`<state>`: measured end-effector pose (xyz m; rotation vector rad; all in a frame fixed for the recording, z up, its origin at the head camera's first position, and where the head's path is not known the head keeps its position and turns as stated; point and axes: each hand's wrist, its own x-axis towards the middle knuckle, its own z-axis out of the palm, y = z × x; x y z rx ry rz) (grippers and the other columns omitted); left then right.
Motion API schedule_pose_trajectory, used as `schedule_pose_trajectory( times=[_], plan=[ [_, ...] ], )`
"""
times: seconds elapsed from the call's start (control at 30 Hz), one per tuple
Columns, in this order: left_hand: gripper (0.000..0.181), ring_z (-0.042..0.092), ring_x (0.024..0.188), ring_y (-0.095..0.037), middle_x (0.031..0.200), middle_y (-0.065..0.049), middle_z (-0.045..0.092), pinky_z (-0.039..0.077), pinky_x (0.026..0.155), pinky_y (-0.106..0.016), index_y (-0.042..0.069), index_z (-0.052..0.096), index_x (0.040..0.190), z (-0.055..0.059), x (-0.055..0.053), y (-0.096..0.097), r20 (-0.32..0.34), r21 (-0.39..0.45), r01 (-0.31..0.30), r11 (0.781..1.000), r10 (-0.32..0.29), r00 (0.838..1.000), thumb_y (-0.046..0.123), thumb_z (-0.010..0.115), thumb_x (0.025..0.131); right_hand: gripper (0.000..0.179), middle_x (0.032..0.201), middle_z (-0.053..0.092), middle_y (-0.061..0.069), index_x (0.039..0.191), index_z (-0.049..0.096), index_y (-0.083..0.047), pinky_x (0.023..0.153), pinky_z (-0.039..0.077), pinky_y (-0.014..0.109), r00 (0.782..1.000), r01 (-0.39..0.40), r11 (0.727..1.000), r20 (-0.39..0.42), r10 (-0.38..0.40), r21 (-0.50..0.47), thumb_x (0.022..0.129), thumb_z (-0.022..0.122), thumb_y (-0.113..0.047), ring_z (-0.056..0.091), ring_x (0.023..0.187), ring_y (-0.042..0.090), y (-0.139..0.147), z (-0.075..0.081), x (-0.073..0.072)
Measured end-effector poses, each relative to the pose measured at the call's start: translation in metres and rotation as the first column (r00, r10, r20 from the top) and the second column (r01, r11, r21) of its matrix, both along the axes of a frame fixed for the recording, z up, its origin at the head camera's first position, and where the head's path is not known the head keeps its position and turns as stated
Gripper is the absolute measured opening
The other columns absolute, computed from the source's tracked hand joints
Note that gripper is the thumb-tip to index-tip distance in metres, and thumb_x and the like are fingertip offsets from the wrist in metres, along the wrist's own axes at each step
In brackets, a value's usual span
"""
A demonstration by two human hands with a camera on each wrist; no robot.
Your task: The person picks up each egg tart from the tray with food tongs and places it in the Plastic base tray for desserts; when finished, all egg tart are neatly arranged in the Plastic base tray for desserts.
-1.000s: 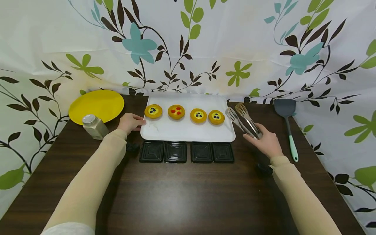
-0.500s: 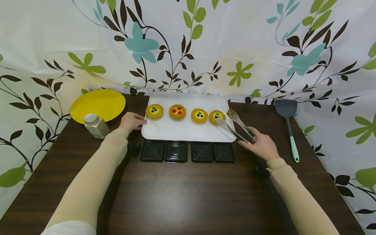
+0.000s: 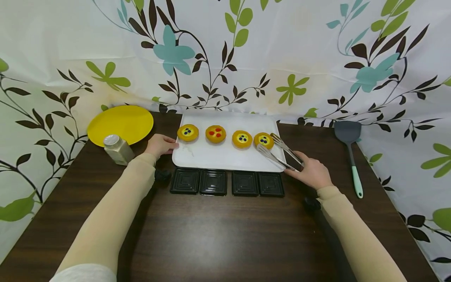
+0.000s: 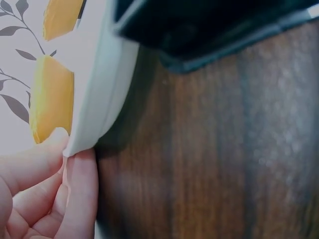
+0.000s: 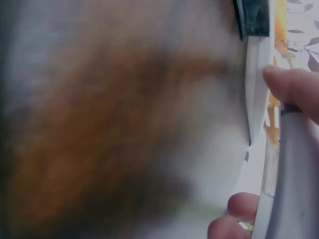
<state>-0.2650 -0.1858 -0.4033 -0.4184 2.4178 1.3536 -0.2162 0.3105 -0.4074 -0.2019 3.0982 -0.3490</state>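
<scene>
My left hand [image 3: 160,145] pinches the left edge of a white tray [image 3: 211,159], thumb above and fingers beneath, as the left wrist view shows. On the tray stand several tarts in a row: one with dark berries [image 3: 188,132], one with red pieces [image 3: 215,134], then two more dark-berry tarts [image 3: 242,139]. In my right hand [image 3: 311,171] is a pair of metal tongs [image 3: 282,158], gripped near the handle end. The tongs' spread tips are on either side of the rightmost tart [image 3: 263,140]. Whether they touch it I cannot tell.
Several black square plastic trays [image 3: 213,182] lie along the white tray's front edge. At the back left are a yellow plate [image 3: 121,123] and a shaker jar [image 3: 118,149]. A grey spatula [image 3: 348,133] with a mint handle lies at the right. Patterned cloth [image 3: 239,58] hangs behind.
The tongs have moved left with my right hand, from beside the tray's right edge to around the rightmost tart. My left hand has stayed on the tray's edge.
</scene>
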Motion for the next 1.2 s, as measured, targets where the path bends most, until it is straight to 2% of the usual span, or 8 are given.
schedule_pose_trajectory(
  times=[0.23, 0.5, 0.87, 0.93, 1.07, 1.2],
  plan=[
    [0.04, 0.059, 0.112, -0.033, 0.129, -0.023, 0.053, 0.049, 0.096, -0.037, -0.004, 0.055, 0.128, 0.001, -0.001, 0.0, 0.015, 0.007, -0.002, 1.0, 0.002, 1.0, 0.015, 0.061, 0.093, 0.093, 0.087, 0.065, 0.018, 0.141, 0.04, -0.01, 0.045, 0.038, 0.03, 0.999, -0.01, 1.0, 0.035, 0.009, 0.015, 0.074, 0.064, -0.069, 0.052, 0.064, 0.024, -0.001, 0.002, -0.004],
    [0.039, 0.059, 0.111, -0.032, 0.128, -0.023, 0.054, 0.049, 0.096, -0.037, -0.004, 0.056, 0.128, -0.001, -0.003, 0.001, 0.011, -0.001, -0.015, 1.0, 0.015, 1.0, 0.015, 0.061, 0.093, 0.09, 0.088, 0.064, 0.019, 0.141, 0.041, -0.01, 0.045, 0.036, 0.029, 0.999, -0.018, 1.0, 0.036, 0.018, 0.008, 0.075, 0.064, -0.067, 0.052, 0.065, 0.025, -0.004, 0.005, -0.007],
    [0.039, 0.06, 0.11, -0.032, 0.128, -0.023, 0.054, 0.05, 0.095, -0.037, -0.004, 0.056, 0.127, -0.004, -0.003, 0.0, 0.004, -0.002, -0.014, 1.0, 0.014, 1.0, 0.014, 0.062, 0.093, 0.087, 0.106, 0.063, 0.028, 0.141, 0.045, -0.009, 0.056, 0.043, 0.033, 1.0, -0.015, 0.999, 0.021, 0.016, -0.036, 0.076, 0.066, -0.063, 0.054, 0.073, 0.028, -0.003, 0.005, -0.006],
    [0.04, 0.06, 0.11, -0.032, 0.128, -0.023, 0.054, 0.049, 0.096, -0.037, -0.004, 0.056, 0.128, -0.004, -0.003, 0.0, 0.012, -0.003, -0.008, 1.0, 0.008, 1.0, 0.015, 0.061, 0.093, 0.087, 0.104, 0.064, 0.027, 0.141, 0.046, -0.009, 0.057, 0.043, 0.033, 1.0, -0.019, 0.999, 0.018, 0.02, -0.041, 0.076, 0.066, -0.064, 0.054, 0.074, 0.028, -0.002, 0.006, -0.004],
    [0.041, 0.059, 0.111, -0.032, 0.129, -0.023, 0.054, 0.049, 0.097, -0.037, -0.004, 0.055, 0.129, -0.002, -0.001, 0.0, 0.02, -0.004, 0.003, 1.0, -0.003, 1.0, 0.016, 0.061, 0.093, 0.086, 0.088, 0.065, 0.018, 0.14, 0.047, -0.01, 0.055, 0.039, 0.03, 1.0, -0.023, 0.998, -0.008, 0.023, -0.052, 0.076, 0.067, -0.064, 0.052, 0.069, 0.025, 0.002, 0.009, 0.004],
    [0.041, 0.059, 0.112, -0.033, 0.129, -0.024, 0.053, 0.049, 0.097, -0.037, -0.005, 0.054, 0.129, -0.001, 0.0, -0.001, 0.007, 0.006, 0.005, 1.0, -0.005, 1.0, 0.015, 0.06, 0.094, 0.084, 0.065, 0.055, 0.007, 0.14, 0.047, -0.012, 0.051, 0.035, 0.028, 0.999, -0.031, 0.998, -0.043, 0.028, -0.057, 0.076, 0.068, -0.061, 0.047, 0.059, 0.021, 0.004, 0.017, 0.014]
  ],
)
